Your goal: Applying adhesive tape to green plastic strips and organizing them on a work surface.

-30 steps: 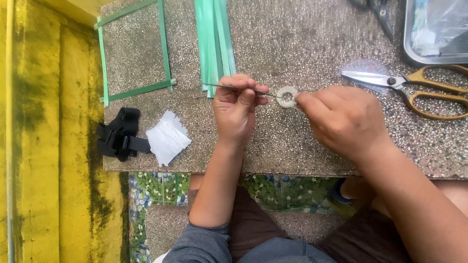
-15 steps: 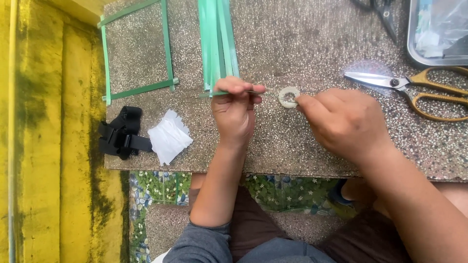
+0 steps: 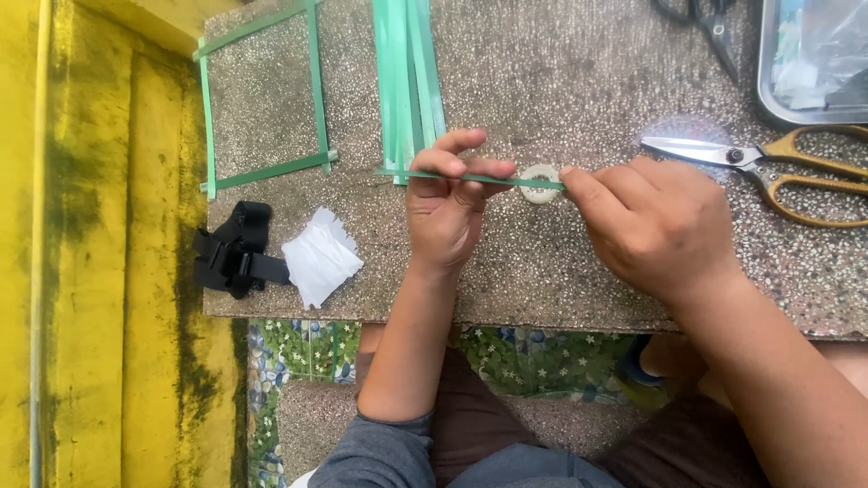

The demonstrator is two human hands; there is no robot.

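Pinching a thin green strip point(image 3: 470, 178) w/ your left hand point(image 3: 448, 212), you've got it lying flat, long axis left-right over the stone slab point(image 3: 561, 90); right hand point(image 3: 655, 226) fingertips nip its right end atop a small white ring point(image 3: 541, 183)

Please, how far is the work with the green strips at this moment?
Done: a square frame of green strips lies at the slab's far left. In hand: left hand and right hand hold one green strip across a small tape roll. Left: a bundle of loose strips waits unused beside the frame.
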